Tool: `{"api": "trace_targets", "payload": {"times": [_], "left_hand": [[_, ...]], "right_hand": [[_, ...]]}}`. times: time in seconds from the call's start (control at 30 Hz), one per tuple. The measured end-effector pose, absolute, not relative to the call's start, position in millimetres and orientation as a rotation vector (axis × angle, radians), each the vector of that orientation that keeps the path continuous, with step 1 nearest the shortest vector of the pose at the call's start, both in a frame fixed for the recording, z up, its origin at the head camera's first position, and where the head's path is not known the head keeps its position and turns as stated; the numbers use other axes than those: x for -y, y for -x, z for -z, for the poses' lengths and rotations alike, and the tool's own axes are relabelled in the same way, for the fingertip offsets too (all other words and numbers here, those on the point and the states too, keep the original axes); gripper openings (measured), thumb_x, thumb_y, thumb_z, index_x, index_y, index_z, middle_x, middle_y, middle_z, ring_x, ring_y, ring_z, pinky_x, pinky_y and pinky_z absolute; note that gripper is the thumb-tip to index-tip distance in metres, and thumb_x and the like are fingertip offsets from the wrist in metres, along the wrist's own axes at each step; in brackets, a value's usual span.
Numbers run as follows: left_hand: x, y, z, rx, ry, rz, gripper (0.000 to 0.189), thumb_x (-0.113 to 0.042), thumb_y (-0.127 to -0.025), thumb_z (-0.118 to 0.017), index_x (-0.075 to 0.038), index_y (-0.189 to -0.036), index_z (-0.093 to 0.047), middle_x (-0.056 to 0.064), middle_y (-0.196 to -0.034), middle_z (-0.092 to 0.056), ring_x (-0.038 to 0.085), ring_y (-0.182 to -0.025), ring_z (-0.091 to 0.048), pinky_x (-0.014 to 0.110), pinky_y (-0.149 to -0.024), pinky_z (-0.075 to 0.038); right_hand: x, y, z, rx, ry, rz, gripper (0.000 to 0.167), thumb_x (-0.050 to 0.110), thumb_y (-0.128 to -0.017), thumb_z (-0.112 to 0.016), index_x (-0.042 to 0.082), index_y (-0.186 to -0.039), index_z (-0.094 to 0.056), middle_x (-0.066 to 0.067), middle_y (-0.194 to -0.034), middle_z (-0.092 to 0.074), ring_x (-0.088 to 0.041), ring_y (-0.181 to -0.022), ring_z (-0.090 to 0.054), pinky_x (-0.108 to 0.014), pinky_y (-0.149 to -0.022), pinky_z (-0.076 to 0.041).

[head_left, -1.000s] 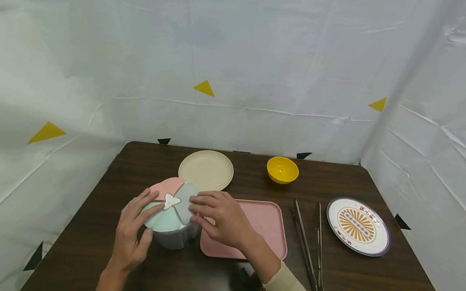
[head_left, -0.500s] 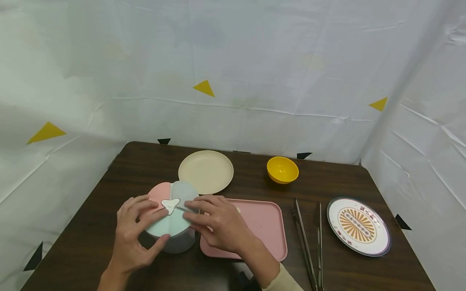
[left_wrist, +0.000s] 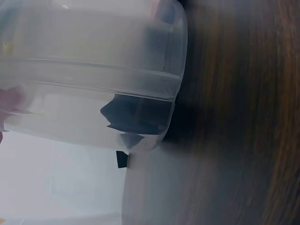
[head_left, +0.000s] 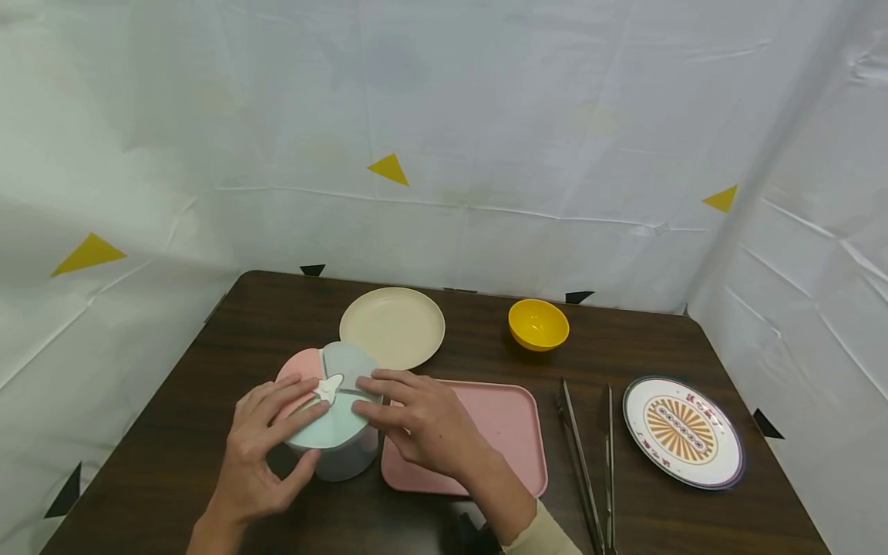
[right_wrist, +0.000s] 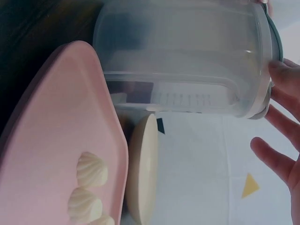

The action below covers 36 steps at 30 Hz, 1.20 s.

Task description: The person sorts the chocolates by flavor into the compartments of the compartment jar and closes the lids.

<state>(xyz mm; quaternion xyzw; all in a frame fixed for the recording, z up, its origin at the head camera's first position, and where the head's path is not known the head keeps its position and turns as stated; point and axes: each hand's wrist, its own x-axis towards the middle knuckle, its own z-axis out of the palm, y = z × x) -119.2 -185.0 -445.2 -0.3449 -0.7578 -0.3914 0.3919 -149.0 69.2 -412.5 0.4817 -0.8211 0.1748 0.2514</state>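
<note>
A translucent tub [head_left: 350,462] stands on the dark table, capped by a round lid [head_left: 343,422] with pink, grey and pale teal sections and a small white centre piece [head_left: 329,388]. My left hand [head_left: 260,439] grips the lid from the left, fingers across its top and thumb at the near rim. On the right side, my right hand [head_left: 426,420] holds the lid's edge; the right wrist view shows the thumb [right_wrist: 283,75] at the rim and one finger [right_wrist: 272,157] off it. The tub's wall [left_wrist: 84,42] fills much of the left wrist view.
A pink tray [head_left: 499,424] lies right of the tub, bearing several white ridged pieces [right_wrist: 91,169]. Behind are a cream plate [head_left: 391,327] and a yellow bowl [head_left: 538,324]. Long metal tongs [head_left: 583,462] and a patterned plate [head_left: 683,432] lie at right.
The tub and lid have turned counterclockwise: pink has gone from the top to the left, teal to the front. In the last half second the white centre piece has turned and my left fingers shifted.
</note>
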Motion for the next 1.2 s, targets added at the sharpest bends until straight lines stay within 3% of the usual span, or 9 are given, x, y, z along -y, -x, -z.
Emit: {"api": "trace_targets", "payload": {"times": [0.4, 0.6, 0.93, 1.2], "left_hand": [[176, 121, 446, 1.884, 0.835, 0.928, 0.041, -0.047, -0.086, -0.070, -0.010, -0.103, -0.078, 0.016, -0.112, -0.068, 0.034, -0.099, -0.053, 0.039, -0.096, -0.028], [172, 124, 449, 1.888, 0.806, 0.868, 0.042, -0.050, -0.085, -0.070, -0.013, -0.103, -0.078, 0.013, -0.109, -0.069, 0.029, -0.089, -0.051, 0.040, -0.082, -0.027], [170, 125, 452, 1.901, 0.770, 0.855, 0.042, -0.052, -0.085, -0.070, -0.016, -0.103, -0.079, 0.011, -0.108, -0.069, 0.026, -0.085, -0.047, 0.041, -0.079, -0.025], [165, 128, 447, 1.877, 0.717, 0.982, 0.038, -0.047, -0.086, -0.070, -0.013, -0.101, -0.079, 0.008, -0.101, -0.070, 0.020, -0.080, -0.043, 0.038, -0.076, -0.022]], "right_hand": [[-74, 152, 419, 2.250, -1.274, -0.493, 0.048, 0.001, -0.086, -0.072, 0.018, -0.130, -0.065, 0.006, -0.138, -0.057, -0.010, -0.131, -0.048, -0.021, -0.094, -0.045], [-77, 155, 422, 2.236, -1.263, -0.520, 0.048, 0.001, -0.086, -0.071, 0.017, -0.131, -0.064, 0.007, -0.138, -0.056, -0.009, -0.130, -0.049, -0.021, -0.093, -0.046], [-78, 159, 421, 2.220, -1.271, -0.567, 0.041, 0.005, -0.090, -0.068, 0.016, -0.129, -0.066, 0.006, -0.137, -0.058, -0.008, -0.129, -0.050, -0.021, -0.093, -0.046], [-78, 159, 417, 2.240, -1.231, -0.614, 0.045, 0.002, -0.090, -0.066, 0.015, -0.134, -0.062, 0.005, -0.134, -0.061, -0.007, -0.123, -0.055, -0.020, -0.091, -0.047]]}}
